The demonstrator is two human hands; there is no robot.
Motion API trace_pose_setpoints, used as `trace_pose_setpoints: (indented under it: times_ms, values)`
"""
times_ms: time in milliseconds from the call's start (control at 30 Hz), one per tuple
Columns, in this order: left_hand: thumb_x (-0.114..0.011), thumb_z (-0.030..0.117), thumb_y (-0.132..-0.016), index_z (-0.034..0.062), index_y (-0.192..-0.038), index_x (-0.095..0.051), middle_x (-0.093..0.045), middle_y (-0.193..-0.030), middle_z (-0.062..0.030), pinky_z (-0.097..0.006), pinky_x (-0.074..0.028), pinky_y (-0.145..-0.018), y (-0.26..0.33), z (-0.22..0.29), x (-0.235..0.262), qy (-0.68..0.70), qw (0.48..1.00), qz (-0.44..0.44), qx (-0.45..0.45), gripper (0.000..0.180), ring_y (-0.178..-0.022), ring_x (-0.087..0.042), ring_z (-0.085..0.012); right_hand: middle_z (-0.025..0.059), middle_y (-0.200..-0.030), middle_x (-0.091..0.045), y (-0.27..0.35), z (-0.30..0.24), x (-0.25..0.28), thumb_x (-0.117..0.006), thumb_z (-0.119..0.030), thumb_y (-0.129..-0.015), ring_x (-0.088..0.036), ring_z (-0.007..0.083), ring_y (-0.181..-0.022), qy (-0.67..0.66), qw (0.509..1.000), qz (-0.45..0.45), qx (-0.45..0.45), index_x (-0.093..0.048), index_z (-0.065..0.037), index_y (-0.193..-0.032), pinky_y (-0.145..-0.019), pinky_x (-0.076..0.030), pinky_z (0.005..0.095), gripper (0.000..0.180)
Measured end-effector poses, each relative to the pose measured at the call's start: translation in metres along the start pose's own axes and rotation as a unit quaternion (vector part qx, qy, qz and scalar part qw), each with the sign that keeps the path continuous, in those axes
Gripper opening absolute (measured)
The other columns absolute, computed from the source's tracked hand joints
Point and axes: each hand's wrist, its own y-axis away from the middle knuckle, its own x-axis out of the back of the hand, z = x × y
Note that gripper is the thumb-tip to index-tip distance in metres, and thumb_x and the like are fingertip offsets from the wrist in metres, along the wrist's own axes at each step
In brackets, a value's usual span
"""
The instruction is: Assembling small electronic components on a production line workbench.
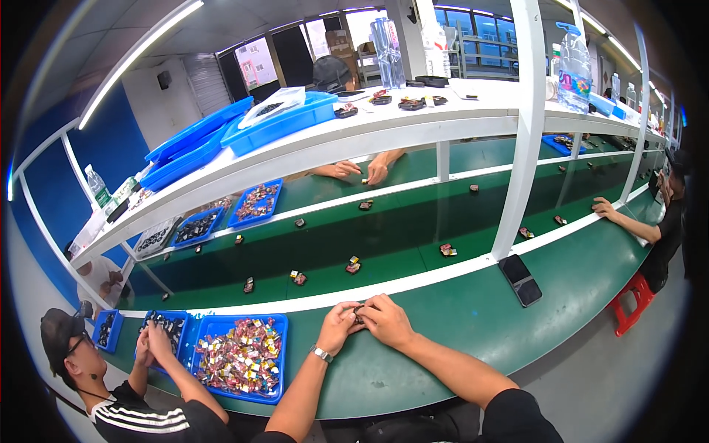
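Both my hands meet over the green worktop, fingers closed round a small dark part (359, 314). My left hand (337, 326), with a metal watch on its wrist, pinches the part from the left. My right hand (386, 322) grips it from the right, its fingertips covering much of it, so its exact kind is hidden. Left of my left forearm stands a blue tray (283, 362) heaped with small pink, white and yellow pieces. Beyond my hands, small dark assemblies with pink and yellow bits, such as this assembly (354, 264), lie spaced along the green conveyor belt (399, 255).
A folded dark phone (521, 280) lies right of my hands beside a white upright post (520, 177). At left, a co-worker (111, 376) handles something over a blue tray of dark parts. Overhead, a white shelf (473, 109) carries blue trays and bottles. Another person's hand (609, 210) rests at far right.
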Motion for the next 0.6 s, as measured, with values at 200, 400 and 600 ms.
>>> trace_pose_setpoints:
  times_ms: [200, 400, 600]
  values:
    - [-0.05, 0.006, -0.098, 0.0017, -0.122, -0.047, -0.065, -0.111, -0.0087, -0.034, -0.055, -0.088, 0.0022, 0.0027, -0.0027, -0.001, 1.0, 0.012, 0.005, 0.025, -0.102, -0.063, -0.0164, 0.0033, -0.088, -0.057, 0.0008, -0.0048, 0.0008, -0.068, -0.007, -0.075, -0.058, 0.0219, -0.085, 0.017, 1.0, 0.002, 0.002, -0.065, -0.007, -0.085, -0.067, -0.053, 0.0338, 0.011]
    - [-0.046, 0.004, -0.099, 0.0002, -0.122, -0.047, -0.063, -0.113, -0.0112, -0.034, -0.055, -0.09, 0.0008, -0.0005, -0.0004, 0.0, 1.0, 0.005, 0.002, 0.024, -0.102, -0.063, -0.0174, 0.0036, -0.09, -0.057, 0.0042, -0.0016, -0.0048, -0.068, -0.008, -0.075, -0.058, 0.0224, -0.087, 0.037, 0.999, -0.007, 0.0, -0.065, -0.007, -0.087, -0.068, -0.053, 0.0348, 0.012]
    - [-0.051, 0.007, -0.098, 0.0013, -0.122, -0.047, -0.065, -0.108, -0.0088, -0.034, -0.055, -0.088, 0.0006, -0.0006, -0.0005, -0.002, 1.0, 0.007, -0.002, 0.025, -0.1, -0.064, -0.0171, 0.0035, -0.093, -0.057, 0.0059, -0.0004, -0.0084, -0.068, -0.008, -0.075, -0.057, 0.022, -0.091, 0.048, 0.999, -0.004, 0.005, -0.064, -0.007, -0.089, -0.068, -0.054, 0.0349, 0.015]
